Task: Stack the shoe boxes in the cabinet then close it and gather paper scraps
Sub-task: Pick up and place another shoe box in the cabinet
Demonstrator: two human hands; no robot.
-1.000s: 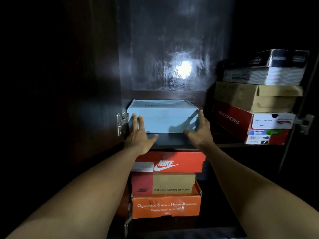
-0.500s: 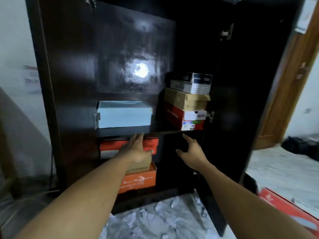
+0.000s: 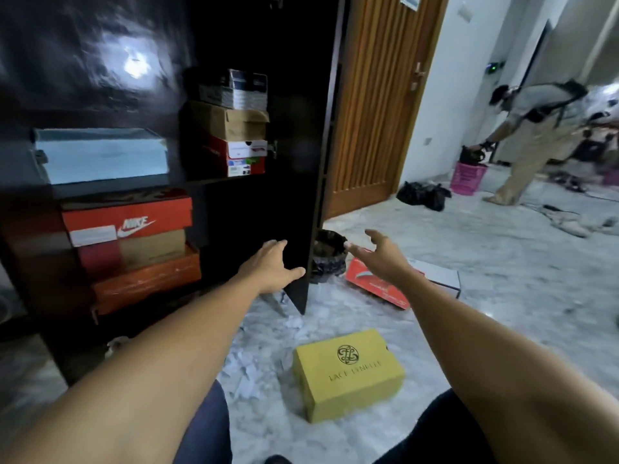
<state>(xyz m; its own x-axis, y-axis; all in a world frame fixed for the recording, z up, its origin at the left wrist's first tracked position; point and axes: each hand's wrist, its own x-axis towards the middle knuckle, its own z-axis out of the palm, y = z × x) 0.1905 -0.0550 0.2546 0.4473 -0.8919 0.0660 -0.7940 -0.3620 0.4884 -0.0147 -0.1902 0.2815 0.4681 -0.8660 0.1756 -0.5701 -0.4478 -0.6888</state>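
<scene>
Cabinet door (image 3: 301, 162) edge near left hand (image 3: 271, 266), yellow box (image 3: 348, 373) on floor (image 3: 502, 296)

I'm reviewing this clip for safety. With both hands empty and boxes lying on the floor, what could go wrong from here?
1. White paper scraps litter the floor around the yellow cardboard shoe box; stepping there could mean a slip or trip.
2. The left hand is by the edge of the dark open cabinet door; a bump could swing it into the dark bin just past it.
</scene>
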